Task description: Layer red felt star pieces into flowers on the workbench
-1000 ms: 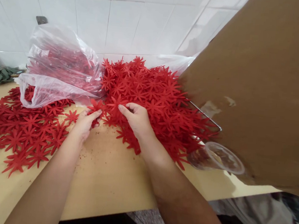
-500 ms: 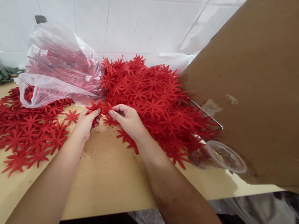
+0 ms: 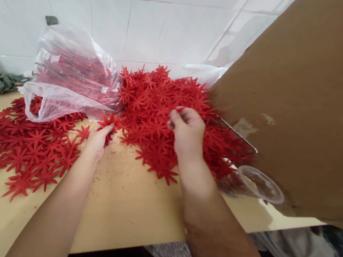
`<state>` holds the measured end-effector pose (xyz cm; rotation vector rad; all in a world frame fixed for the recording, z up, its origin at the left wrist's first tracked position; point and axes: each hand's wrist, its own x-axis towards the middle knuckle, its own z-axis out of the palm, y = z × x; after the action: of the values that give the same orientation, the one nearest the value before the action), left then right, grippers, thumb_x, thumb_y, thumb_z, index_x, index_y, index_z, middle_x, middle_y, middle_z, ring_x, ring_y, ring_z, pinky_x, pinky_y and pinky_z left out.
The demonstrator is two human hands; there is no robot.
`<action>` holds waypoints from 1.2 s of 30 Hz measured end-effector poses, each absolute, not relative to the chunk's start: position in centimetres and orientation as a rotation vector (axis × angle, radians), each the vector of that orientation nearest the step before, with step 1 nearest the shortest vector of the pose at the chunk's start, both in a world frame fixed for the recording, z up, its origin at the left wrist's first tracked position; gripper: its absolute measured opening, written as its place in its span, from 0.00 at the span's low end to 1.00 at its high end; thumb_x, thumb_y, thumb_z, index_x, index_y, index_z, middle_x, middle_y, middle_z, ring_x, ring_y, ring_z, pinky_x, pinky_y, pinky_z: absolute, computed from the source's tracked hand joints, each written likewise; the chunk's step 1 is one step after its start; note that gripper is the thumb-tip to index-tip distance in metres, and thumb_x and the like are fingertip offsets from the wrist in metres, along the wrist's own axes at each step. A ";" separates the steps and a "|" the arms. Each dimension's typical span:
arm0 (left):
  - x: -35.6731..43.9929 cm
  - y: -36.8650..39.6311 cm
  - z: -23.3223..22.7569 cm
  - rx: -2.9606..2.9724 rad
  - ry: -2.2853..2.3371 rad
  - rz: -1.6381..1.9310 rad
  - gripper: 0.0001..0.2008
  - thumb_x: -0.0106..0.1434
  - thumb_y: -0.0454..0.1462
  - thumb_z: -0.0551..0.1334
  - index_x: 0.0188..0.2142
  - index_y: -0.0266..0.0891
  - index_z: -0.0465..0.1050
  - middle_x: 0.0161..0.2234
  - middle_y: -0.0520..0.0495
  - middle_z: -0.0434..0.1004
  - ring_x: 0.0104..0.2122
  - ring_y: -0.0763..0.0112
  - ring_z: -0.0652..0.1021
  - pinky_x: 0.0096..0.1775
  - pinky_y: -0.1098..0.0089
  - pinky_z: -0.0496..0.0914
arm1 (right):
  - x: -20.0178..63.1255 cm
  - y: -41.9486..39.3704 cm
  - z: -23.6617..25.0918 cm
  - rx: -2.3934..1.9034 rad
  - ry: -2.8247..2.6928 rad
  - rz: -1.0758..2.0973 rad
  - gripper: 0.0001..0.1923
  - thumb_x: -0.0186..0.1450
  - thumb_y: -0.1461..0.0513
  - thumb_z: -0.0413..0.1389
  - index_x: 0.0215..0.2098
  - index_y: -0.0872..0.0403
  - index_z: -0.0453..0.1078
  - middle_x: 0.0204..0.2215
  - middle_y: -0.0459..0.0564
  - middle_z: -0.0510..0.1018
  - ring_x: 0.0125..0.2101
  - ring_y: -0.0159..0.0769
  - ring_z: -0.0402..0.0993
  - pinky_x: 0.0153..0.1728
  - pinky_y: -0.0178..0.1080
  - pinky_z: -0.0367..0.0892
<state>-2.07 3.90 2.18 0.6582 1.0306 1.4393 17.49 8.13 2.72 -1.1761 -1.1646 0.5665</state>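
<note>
Hands among the red cut-outs

Flower shapes in red lie heaped at the wall; your right hand (image 3: 187,132) rests on that big pile (image 3: 161,103), fingers curled, and what they hold, if anything, cannot be told. Your left hand (image 3: 99,139) pinches a small bunch of red flowers (image 3: 109,120) just above the table (image 3: 127,205), beside the plastic bag (image 3: 70,74)

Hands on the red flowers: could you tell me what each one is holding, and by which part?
The left hand pinches a red felt flower by its lower petals. The right hand rests on the big flower pile; whether it grips one cannot be told.
</note>
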 end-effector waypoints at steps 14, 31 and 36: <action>-1.5 3.2 2.2 0.789 1.085 1.268 0.17 0.38 0.41 0.69 0.25 0.36 0.66 0.17 0.57 0.65 0.16 0.83 0.65 0.19 0.78 0.58 | 11.0 4.8 1.9 -0.962 -1.658 0.970 0.11 0.57 0.55 0.52 0.30 0.54 0.69 0.28 0.50 0.76 0.30 0.36 0.71 0.35 0.39 0.67; -1.6 3.6 1.4 0.811 1.132 1.299 0.13 0.44 0.40 0.65 0.26 0.36 0.66 0.16 0.56 0.66 0.15 0.82 0.64 0.17 0.78 0.55 | 17.0 7.7 2.6 -1.334 -1.371 0.044 0.09 0.55 0.59 0.51 0.33 0.55 0.63 0.31 0.52 0.69 0.32 0.37 0.65 0.35 0.42 0.62; -1.3 3.6 1.3 0.912 1.193 1.244 0.11 0.45 0.40 0.65 0.23 0.36 0.66 0.16 0.54 0.68 0.15 0.81 0.64 0.19 0.77 0.55 | 17.6 7.4 3.0 -1.491 -1.486 -0.324 0.29 0.52 0.60 0.56 0.50 0.62 0.61 0.53 0.67 0.61 0.53 0.55 0.53 0.51 0.58 0.50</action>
<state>-1.30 3.61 1.34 0.9124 1.1926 1.2445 17.61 7.38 2.95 -1.4910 -1.4864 -0.3238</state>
